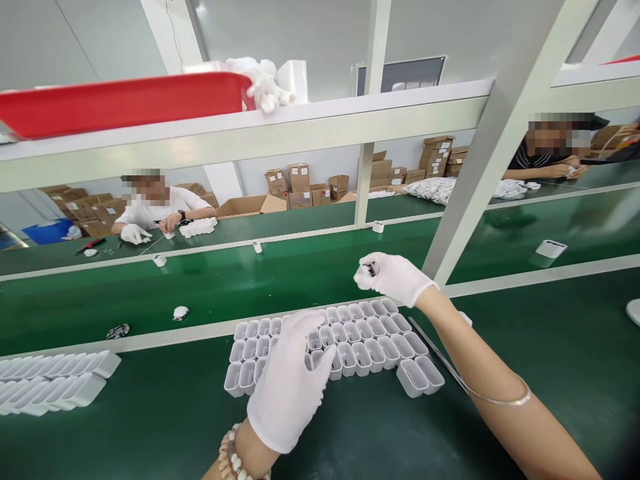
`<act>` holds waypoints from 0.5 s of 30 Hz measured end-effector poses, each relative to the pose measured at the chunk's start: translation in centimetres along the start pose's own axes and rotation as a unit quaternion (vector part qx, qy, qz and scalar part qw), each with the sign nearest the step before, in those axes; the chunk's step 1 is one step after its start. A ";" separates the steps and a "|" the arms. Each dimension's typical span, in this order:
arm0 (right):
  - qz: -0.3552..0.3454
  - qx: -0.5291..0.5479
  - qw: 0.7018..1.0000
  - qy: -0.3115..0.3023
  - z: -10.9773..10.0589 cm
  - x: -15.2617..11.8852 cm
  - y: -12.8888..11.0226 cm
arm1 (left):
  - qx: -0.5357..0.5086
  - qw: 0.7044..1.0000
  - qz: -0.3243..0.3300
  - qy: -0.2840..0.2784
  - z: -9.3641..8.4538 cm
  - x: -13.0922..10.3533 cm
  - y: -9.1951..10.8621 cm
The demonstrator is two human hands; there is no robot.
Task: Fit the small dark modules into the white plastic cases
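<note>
Rows of small white open-topped plastic cases [360,330] stand packed together on the green work surface in front of me. My left hand [293,380], in a white glove, hovers over these rows with thumb and fingers apart, covering some of the cases. Beyond the rows, above the green conveyor belt, my right hand [393,277] is also gloved. Its fingers are closed, and a small dark and white piece shows between them, too covered to name. Two more cases [420,375] sit at the near right corner of the group.
Another block of white cases [55,380] lies at left. Small white pieces [181,313] rest on the conveyor belt [310,267]. A slanted post [480,147] rises beside my right hand. A red tray [125,103] sits on the overhead shelf. Two people [165,207] work across the belt.
</note>
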State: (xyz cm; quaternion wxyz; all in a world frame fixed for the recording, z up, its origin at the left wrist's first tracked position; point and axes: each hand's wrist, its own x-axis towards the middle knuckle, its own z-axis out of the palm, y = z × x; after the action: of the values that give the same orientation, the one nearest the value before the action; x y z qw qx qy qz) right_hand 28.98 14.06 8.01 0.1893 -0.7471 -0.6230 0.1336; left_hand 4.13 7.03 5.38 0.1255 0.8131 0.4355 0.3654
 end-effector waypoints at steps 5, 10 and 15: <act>0.108 -0.050 0.993 -0.025 1.3 4.1 5.6 | 0.002 0.995 0.042 -0.095 0.9 -0.5 0.5; 0.156 -0.056 0.984 -0.068 4.5 5.4 8.1 | 0.014 0.976 0.061 -0.206 2.8 -2.0 1.3; 0.166 -0.054 0.982 -0.072 5.6 6.1 9.5 | 0.074 0.927 0.156 -0.334 6.2 -1.8 3.7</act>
State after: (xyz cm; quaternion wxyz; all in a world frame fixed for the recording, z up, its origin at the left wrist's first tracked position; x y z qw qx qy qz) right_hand 36.04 19.30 -1.05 0.0783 -0.8377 -0.5085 0.1831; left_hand 10.13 4.12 2.10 0.1447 0.9527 0.2615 0.0543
